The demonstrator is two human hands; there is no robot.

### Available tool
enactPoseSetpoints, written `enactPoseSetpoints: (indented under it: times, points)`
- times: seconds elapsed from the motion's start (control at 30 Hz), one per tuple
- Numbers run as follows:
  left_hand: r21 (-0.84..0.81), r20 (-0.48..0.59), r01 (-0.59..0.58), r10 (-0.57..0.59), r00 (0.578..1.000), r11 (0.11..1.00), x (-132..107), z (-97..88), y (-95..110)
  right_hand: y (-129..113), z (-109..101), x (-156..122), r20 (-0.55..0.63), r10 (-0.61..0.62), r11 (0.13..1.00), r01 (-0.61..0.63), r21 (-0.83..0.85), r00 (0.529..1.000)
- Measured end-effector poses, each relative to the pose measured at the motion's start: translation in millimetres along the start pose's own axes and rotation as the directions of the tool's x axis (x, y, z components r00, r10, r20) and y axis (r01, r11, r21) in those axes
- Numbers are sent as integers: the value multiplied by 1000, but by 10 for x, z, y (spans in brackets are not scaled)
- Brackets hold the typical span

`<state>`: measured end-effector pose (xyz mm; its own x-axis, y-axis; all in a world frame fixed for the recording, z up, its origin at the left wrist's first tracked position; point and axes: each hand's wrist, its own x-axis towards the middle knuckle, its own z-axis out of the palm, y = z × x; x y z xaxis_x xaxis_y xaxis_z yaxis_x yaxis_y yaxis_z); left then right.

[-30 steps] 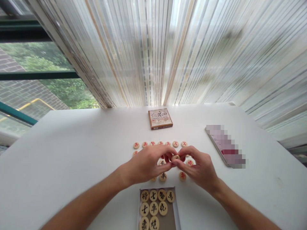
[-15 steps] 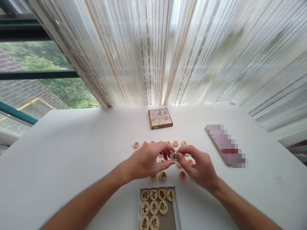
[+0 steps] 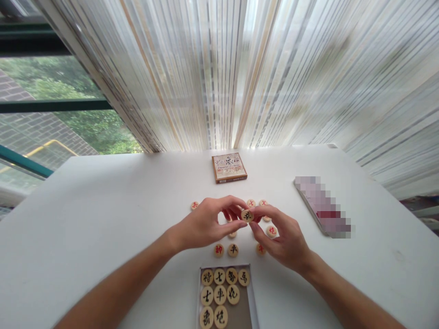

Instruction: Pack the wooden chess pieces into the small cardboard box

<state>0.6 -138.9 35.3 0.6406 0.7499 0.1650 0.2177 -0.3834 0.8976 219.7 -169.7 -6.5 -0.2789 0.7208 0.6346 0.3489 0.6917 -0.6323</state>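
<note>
A round wooden Chinese chess piece (image 3: 247,216) with a black character is held up over the table between my two hands. My left hand (image 3: 217,221) has thumb and forefinger closed at its left edge. From the other side, the fingertips of my right hand (image 3: 279,233) pinch its right edge. Beneath and around the hands lie red-lettered pieces, such as one red piece (image 3: 271,231), and a black-lettered piece (image 3: 233,250); several are partly hidden. Closer to me, an open box tray (image 3: 242,315) holds rows of black-lettered pieces, with bare floor at its lower right.
A flat box lid (image 3: 229,167) printed with "Chinese chess" lies farther back on the white table (image 3: 103,205). To the right is a long pixelated object (image 3: 320,208). A striped curtain (image 3: 226,73) hangs behind the table, and a window stands at the left.
The piece has turned a little between my fingers and sits slightly higher and more to the left. Both hands stay close to it.
</note>
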Motion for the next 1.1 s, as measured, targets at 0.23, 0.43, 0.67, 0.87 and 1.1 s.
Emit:
enactPoseSetpoints:
  times: [0.23,0.43,0.67,0.87,1.1]
  points:
    - [-145,30,59,-55,998,988,32,4,40,-16,-6,29,-20,-28,999,27,-17,999]
    - [-125,-2,98,-99,995,987,28,47,38,15,10,6,-2,-57,998,57,-21,998]
    - [-100,-84,137,-146,986,986,16,134,17,11,25,-16,43,-91,995,93,-46,995]
    - [-113,-127,109,-123,984,988,10,169,-5,14,36,-4,30,-93,993,95,-76,995]
    - [-56,-88,96,-101,991,994,5,109,19,57,46,-15,26,-60,996,62,-63,998]
